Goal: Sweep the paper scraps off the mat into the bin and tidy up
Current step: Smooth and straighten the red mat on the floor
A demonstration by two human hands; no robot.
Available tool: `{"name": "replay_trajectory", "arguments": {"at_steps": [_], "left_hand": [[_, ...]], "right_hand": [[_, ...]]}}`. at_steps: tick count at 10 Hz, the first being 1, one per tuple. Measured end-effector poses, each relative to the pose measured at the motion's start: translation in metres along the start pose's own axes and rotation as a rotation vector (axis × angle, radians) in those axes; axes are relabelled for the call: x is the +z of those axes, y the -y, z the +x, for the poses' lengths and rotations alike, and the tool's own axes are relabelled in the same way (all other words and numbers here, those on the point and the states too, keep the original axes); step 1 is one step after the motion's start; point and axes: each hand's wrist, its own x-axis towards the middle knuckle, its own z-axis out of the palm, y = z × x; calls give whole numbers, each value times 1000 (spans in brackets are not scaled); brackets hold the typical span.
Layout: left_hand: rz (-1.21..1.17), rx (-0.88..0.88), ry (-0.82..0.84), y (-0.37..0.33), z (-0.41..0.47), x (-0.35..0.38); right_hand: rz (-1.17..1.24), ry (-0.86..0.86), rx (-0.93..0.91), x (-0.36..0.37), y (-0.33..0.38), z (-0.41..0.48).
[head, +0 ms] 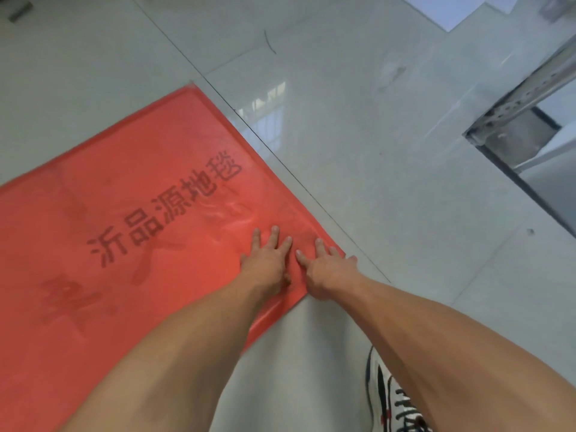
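Where the grey tiled floor is filling the left and top of the view, a red mat is lying flat on it, its corner pointing toward the right and its dark printed characters running diagonally across the middle. The mat is wrapped in a thin glossy film that is wrinkling just beyond the hands. The left hand is pressing palm down on the mat near that right corner, its fingers lying released, spread and flat, grasping nothing. Just beside it, the right hand is resting palm down on the very corner of the mat, its fingers also released and splayed, the outer ones reaching to the mat's edge where it is meeting the floor. Both bare forearms are stretching in from the bottom of the view. Under the right forearm, a white sneaker with dark stripes and laces is standing on the floor. Farther right, a perforated metal rack frame is standing on the tiles, well apart from the mat
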Motion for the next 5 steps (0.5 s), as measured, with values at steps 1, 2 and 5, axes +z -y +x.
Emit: {"name": "replay_trajectory", "arguments": {"at_steps": [1, 2, 5], "left_hand": [[21, 41, -39, 8, -9, 3], [16, 12, -89, 24, -23, 4], [-85, -292, -274, 92, -92, -27]], "right_hand": [[-1, -57, -5, 1, 1, -6], [31, -147, -58, -3, 15, -10], [6, -331, -304, -49, 93, -35]]}}
